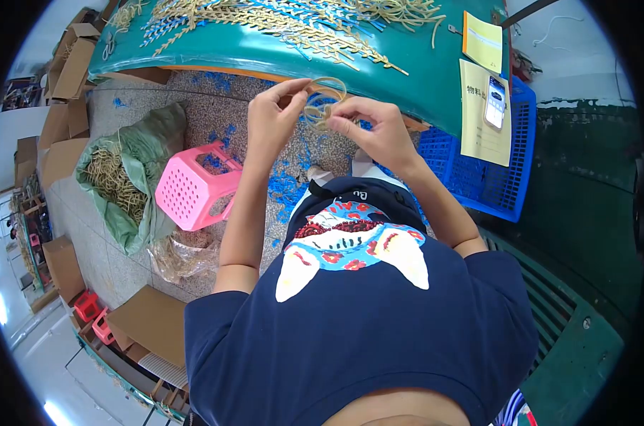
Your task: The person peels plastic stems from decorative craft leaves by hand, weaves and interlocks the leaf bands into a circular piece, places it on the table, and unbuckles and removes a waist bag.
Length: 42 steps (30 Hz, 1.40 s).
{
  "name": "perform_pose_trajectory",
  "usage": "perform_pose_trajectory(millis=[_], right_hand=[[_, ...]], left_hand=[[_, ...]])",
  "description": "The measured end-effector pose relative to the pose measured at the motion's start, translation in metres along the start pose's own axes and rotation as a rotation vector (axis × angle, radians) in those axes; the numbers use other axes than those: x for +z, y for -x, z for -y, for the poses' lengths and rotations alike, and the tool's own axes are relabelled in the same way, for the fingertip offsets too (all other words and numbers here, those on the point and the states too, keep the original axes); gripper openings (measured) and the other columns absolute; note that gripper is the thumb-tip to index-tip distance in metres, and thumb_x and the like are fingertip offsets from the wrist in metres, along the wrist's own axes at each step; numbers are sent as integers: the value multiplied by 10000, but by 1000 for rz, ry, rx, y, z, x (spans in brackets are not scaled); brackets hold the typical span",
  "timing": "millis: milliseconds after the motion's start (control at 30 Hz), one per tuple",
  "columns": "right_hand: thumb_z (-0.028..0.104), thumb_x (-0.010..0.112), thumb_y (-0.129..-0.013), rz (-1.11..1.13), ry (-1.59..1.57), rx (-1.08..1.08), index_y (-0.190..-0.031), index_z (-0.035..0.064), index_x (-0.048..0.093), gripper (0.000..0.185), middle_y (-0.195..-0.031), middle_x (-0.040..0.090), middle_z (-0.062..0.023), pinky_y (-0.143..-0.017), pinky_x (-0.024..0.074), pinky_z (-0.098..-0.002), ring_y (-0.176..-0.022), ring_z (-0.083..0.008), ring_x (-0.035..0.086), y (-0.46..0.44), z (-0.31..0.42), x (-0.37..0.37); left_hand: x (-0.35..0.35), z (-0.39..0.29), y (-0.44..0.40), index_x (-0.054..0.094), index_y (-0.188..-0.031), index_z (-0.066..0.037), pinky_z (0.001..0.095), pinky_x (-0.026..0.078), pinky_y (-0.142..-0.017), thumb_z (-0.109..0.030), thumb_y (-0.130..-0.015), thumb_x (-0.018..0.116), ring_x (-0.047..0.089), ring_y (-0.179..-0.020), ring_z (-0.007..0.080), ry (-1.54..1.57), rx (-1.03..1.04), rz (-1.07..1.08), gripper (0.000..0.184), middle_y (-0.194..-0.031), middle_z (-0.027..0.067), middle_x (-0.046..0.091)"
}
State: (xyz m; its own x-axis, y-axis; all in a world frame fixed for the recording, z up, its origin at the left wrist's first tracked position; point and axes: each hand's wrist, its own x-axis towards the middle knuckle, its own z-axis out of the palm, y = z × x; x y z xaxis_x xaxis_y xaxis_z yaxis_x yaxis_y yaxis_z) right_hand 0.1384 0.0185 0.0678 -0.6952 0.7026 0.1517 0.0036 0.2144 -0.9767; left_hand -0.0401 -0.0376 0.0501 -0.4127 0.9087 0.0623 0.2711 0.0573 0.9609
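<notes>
Just off the front edge of the green table (400, 96), a tan looped cord (325, 86) is held up between both hands. My left hand (278, 113) pinches its left side between thumb and fingers. On the right side, my right hand (375, 124) pinches the lower part of the loops. Tan braided strips (293, 35) lie across the table beyond the hands, with blue and white strips (169, 27) among them. Loose tan cords (407, 11) are heaped at the far side.
A pink stool (190, 186) and a green sack (133, 128) of tan cords stand on the floor at left. Blue scraps litter the floor. A blue crate (506, 177) is at right, beside papers (474, 128) and a phone (495, 103). Scissors (109, 46) lie at the table's left end.
</notes>
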Motion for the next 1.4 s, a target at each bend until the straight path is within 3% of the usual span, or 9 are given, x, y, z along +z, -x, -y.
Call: perform_pose_trajectory(millis=[100,267,333,433,567,767,1000,1200,1400], right_hand=[[98,665,-803,17,-145,-45,-867,4,662,114,-901,653,-58,-622,466,-195,-713,-66,580,8,6,-18],[-10,631,-805,214,-80,19,-841,-41,622,49,-1046,595,-116,-663,474,-204,-807,-87,563,4,19,-59],[29,650,-800,295,-54,29,-829,-25,646,61,-953,614,-80,-623,459,-192,-768,-71,556,-1,21,-64],[84,684,-782,287,-162,65,-817,6,675,86,-873,641,-36,-579,439,-179,-710,-54,559,0,13,-68],[89,696,-772,187,-115,0,-816,16,681,87,-856,644,-38,-571,448,-186,-709,-68,571,5,17,-74],[0,680,-772,174,38,-132,-853,-29,648,92,-925,619,-83,-582,450,-180,-737,-70,555,10,25,-77],[73,702,-762,133,-63,-114,-822,29,673,80,-931,653,-69,-557,474,-203,-717,-100,604,12,26,-81],[38,706,-729,104,288,-384,-775,23,627,93,-965,648,-87,-622,524,-263,-734,-173,640,12,44,-80],[-44,711,-683,71,360,-539,-759,3,584,155,-998,639,-133,-634,526,-267,-805,-189,643,13,47,-76]], left_hand=[[-3,1,-13,665,-985,30,194,466,-630,-91,-826,561,606,-723,78,-9,-125,120,225,-819,69,674],[7,-13,-22,674,-943,38,200,466,-619,-96,-822,554,579,-653,66,56,-234,503,217,-764,43,657],[16,-14,-25,668,-953,42,204,469,-628,-113,-829,560,580,-650,70,147,-230,596,226,-769,43,660],[28,-31,-16,659,-952,31,194,449,-614,-124,-835,567,555,-669,57,178,-207,498,215,-816,61,669],[32,-47,7,641,-931,11,258,445,-846,-174,-901,537,577,-956,128,307,49,283,215,-1083,127,617],[32,-44,18,639,-913,14,271,450,-833,-102,-876,564,572,-968,156,446,157,253,143,-1151,124,570],[41,-49,24,653,-898,-2,271,446,-819,-83,-829,639,544,-998,162,413,175,183,107,-1076,96,574],[44,-58,25,680,-853,-2,283,442,-831,-70,-796,663,547,-975,174,267,315,82,89,-1048,94,579],[37,-65,22,696,-842,-13,318,429,-876,-76,-763,679,534,-1013,204,233,489,104,103,-1050,98,568]])
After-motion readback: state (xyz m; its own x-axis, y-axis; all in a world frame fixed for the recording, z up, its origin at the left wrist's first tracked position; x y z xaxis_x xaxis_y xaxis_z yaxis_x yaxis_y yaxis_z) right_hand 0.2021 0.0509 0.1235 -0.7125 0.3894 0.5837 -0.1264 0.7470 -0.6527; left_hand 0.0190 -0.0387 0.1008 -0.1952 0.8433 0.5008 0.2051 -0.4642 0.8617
